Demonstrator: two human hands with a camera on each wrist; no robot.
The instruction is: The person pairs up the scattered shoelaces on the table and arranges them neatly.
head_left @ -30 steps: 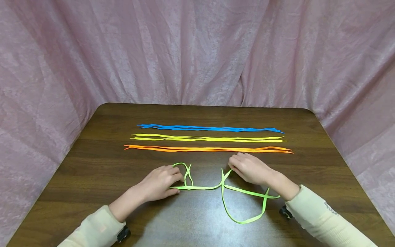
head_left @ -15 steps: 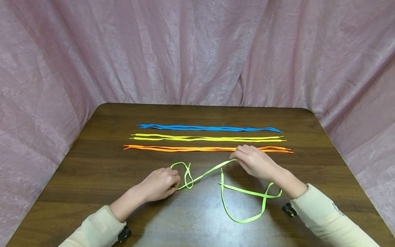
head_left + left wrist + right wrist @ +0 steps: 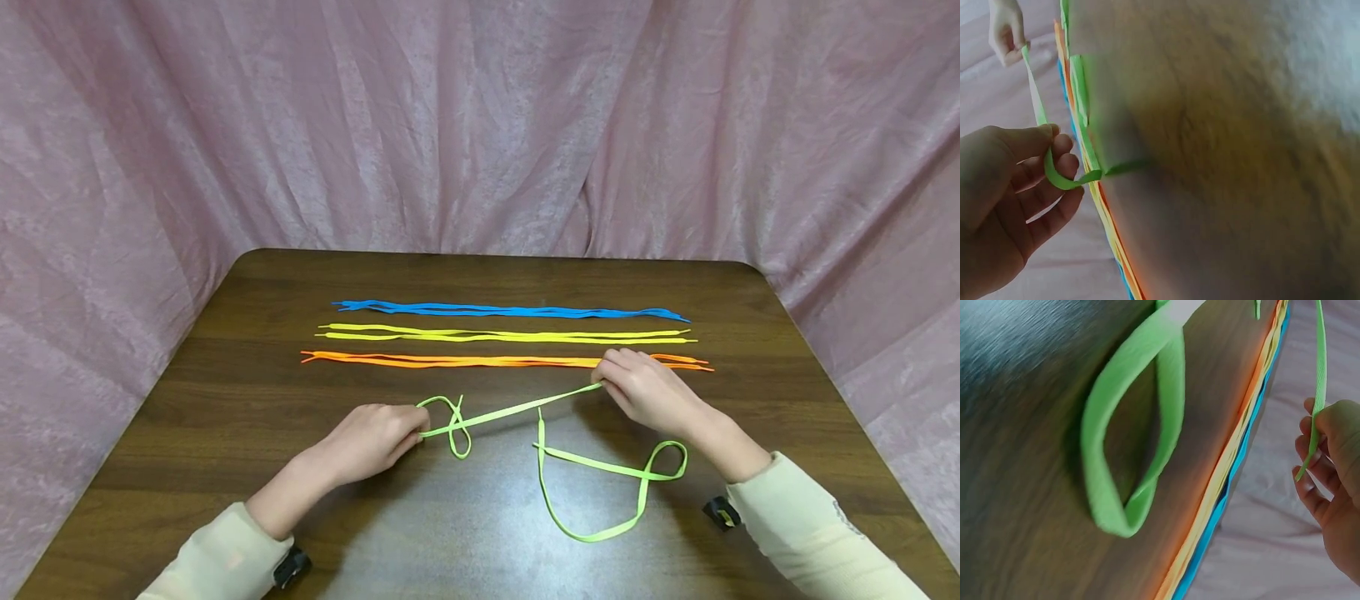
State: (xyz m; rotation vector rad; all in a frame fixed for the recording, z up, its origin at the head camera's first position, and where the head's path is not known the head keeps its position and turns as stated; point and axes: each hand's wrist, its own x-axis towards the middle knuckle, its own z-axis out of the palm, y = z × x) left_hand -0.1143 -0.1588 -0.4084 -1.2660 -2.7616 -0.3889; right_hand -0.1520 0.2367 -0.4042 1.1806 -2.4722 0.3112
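A neon green shoelace [image 3: 510,412] stretches taut and slanting between the two hands, off the table. My left hand [image 3: 375,442] pinches it between thumb and fingers; in the left wrist view the lace [image 3: 1036,103] curves down below the thumb toward the table. Its looped tail lies beside that hand. At the other end, my right hand [image 3: 645,387] pinches the lace near its tip, which hangs past the fingers in the right wrist view. The right hand covers part of the orange shoelaces [image 3: 465,362]. A second green shoelace [image 3: 596,537] lies looped and crossed over itself at the front right.
Beyond the orange laces, yellow shoelaces [image 3: 487,337] and blue shoelaces [image 3: 487,312] lie in straight rows across the brown wooden table [image 3: 225,333]. A pink curtain [image 3: 480,125] hangs behind the table and along both sides.
My right hand has moved right and slightly away, drawing one green lace off the other and up from the table. My left hand has changed its hold and now pinches the lace.
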